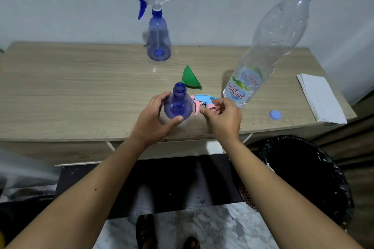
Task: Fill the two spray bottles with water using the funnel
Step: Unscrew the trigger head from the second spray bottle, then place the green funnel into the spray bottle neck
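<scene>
1. Your left hand (156,116) is closed around the body of the near spray bottle (178,105), which stands upright on the table (81,91) with its neck uncapped and open to the top.
2. Your right hand (221,116) pinches the pink and blue trigger head (204,102), which lies just beside the bottle at its 3 o'clock.
3. The green funnel (191,79) lies on its side just past the bottle's neck, at about 1 o'clock from it, wide mouth facing right and spout toward the bottle. I judge your right hand the nearer, once it sets the trigger head down.
4. The water bottle (269,46) stands at 2 o'clock, uncapped; its blue cap (275,115) lies at 3 o'clock of your right hand.
5. The second spray bottle (157,34) stands at 12 o'clock, far back, trigger on.
</scene>
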Tool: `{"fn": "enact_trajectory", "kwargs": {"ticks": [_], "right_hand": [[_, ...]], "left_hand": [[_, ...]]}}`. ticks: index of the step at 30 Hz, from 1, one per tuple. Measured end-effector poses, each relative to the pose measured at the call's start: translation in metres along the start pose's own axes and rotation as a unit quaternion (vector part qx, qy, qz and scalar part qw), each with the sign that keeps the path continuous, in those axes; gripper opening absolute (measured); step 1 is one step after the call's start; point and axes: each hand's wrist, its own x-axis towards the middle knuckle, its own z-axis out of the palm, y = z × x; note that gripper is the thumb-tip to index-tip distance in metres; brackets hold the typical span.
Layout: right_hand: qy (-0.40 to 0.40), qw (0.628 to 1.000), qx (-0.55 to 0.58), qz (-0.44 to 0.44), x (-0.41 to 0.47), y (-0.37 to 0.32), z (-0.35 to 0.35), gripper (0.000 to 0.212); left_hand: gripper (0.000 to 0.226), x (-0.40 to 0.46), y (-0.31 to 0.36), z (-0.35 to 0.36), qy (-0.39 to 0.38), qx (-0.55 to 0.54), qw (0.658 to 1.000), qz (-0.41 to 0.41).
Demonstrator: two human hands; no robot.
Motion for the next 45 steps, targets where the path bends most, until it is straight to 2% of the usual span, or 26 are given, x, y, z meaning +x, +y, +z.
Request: {"fn": "enact_trajectory", "kwargs": {"ticks": [7, 17, 22, 26, 33, 45], "right_hand": [[-0.010, 1.000, -0.006, 0.004, -0.005, -0.002, -0.003, 0.042], [0.002, 0.996, 0.016, -0.085, 0.004, -0.029, -0.006, 0.033], [-0.024, 0.993, 0.025, -0.111, 0.038, -0.050, 0.007, 0.032], [-0.050, 0.992, -0.020, -0.115, 0.058, -0.053, 0.022, 0.037], [-0.042, 0.994, -0.008, -0.105, 0.066, -0.045, 0.031, 0.017], [-0.037, 0.958, 0.077, -0.272, 0.045, -0.102, -0.035, 0.012]], "left_hand": [[0.082, 0.000, -0.004, 0.000, 0.001, 0.003, 1.000, -0.003], [0.082, -0.002, -0.001, -0.001, 0.008, -0.005, 1.000, -0.005], [0.082, 0.000, -0.002, -0.002, 0.008, -0.005, 1.000, -0.005], [0.083, 0.002, -0.004, -0.003, 0.002, -0.012, 1.000, -0.004], [0.081, 0.004, -0.008, -0.003, 0.010, -0.036, 0.999, -0.006], [0.082, 0.003, -0.009, -0.001, 0.035, -0.027, 0.999, -0.003]]}}
